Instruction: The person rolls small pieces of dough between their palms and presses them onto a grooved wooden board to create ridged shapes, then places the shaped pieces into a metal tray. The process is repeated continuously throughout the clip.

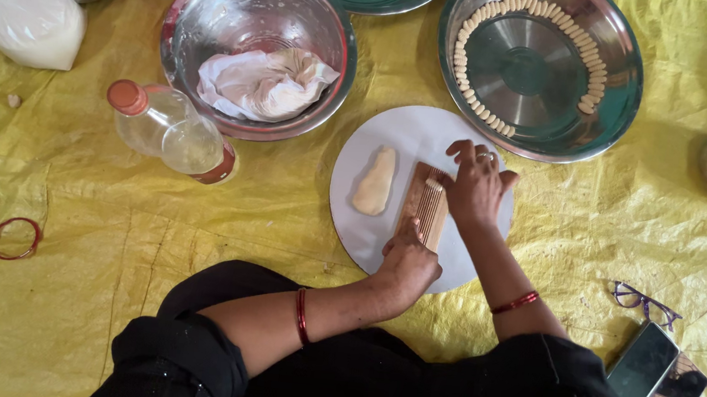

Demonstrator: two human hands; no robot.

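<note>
A round white board [395, 133] lies on the yellow sheet in front of me. On it rest a pale lump of dough [374, 181] and a small ridged wooden board [424, 206]. My left hand [408, 261] grips the near end of the ridged board. My right hand [476, 183] presses with its fingers on a small rolled piece of dough [434, 183] at the board's far end. Beyond, a steel plate [618, 95] holds several small rolled dough pieces [470, 84] laid along its inner rim.
A steel bowl [189, 15] holds a crumpled white cloth [265, 82]. A plastic bottle [170, 128] lies to its left, a white bag [22, 15] at far left, a red bangle [15, 238] near left. Glasses [645, 302] and a phone [642, 367] lie at the right.
</note>
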